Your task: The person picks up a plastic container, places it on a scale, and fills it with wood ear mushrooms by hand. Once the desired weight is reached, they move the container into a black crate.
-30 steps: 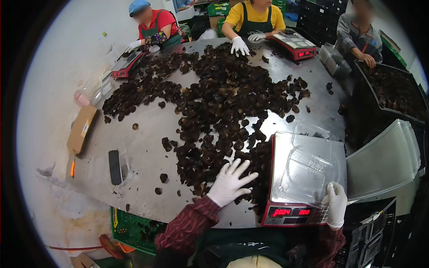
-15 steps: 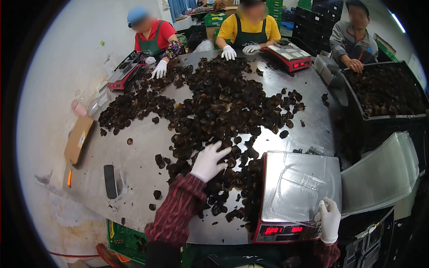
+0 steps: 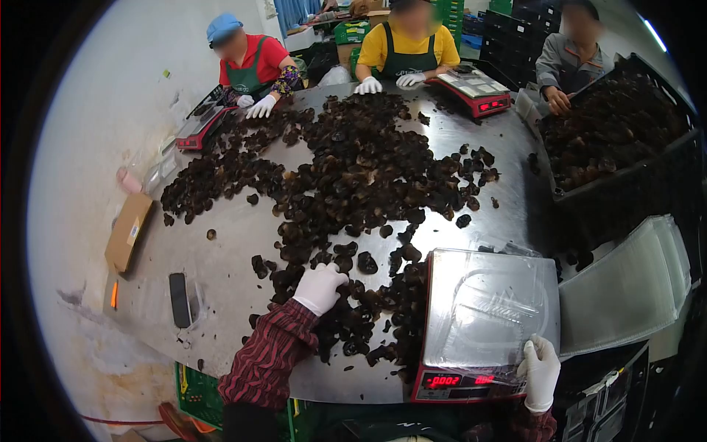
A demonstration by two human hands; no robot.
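Dark brown, cupped pieces that look like wood ear mushrooms (image 3: 361,169) lie in a broad heap on the metal table (image 3: 228,287). My left hand (image 3: 320,287), in a white glove, is at the near side of the heap, fingers curled down onto some pieces; the fingertips are partly hidden. At the front right stands a red scale (image 3: 456,394) with a lit display. Over its metal plate lies a clear plastic tray (image 3: 493,309), its outline hard to make out. My right hand (image 3: 540,372), also gloved, pinches the tray's near right edge.
Clear plastic trays (image 3: 626,287) are stacked at the right. Behind them stands a black crate (image 3: 626,166) of dark pieces, with a person's hand (image 3: 556,99) at its rim. Two gloved co-workers sit opposite beside scales (image 3: 482,103). A phone (image 3: 180,300) and cardboard box (image 3: 129,234) lie left.
My left hand has moved toward me and curled its fingers, with bare metal now showing behind it. The scale reading has changed. At the right, the black crate has become tilted and shifted.
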